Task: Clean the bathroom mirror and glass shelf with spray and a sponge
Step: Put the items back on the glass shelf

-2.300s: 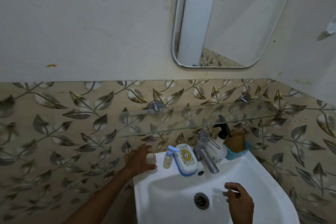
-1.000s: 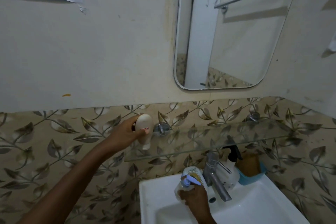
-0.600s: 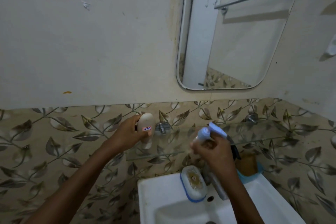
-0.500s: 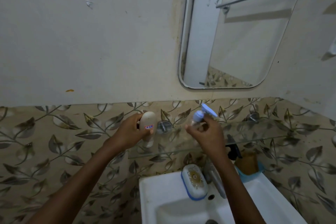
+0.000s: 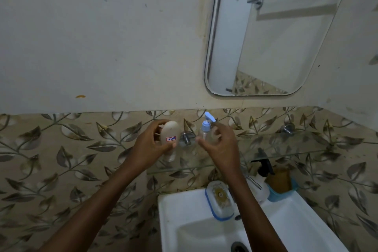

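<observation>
I see the left hand wrapped round a cream bottle (label reads 17AB), cap down at the left end of the glass shelf. The right hand grips a clear pump bottle just beside it. The mirror hangs above them to the right. A brown sponge sits in a blue holder on the sink.

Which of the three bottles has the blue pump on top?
The small clear bottle in the right hand. The cream bottle in the left hand shows no pump, and the white bottle on the sink has a black one.
</observation>
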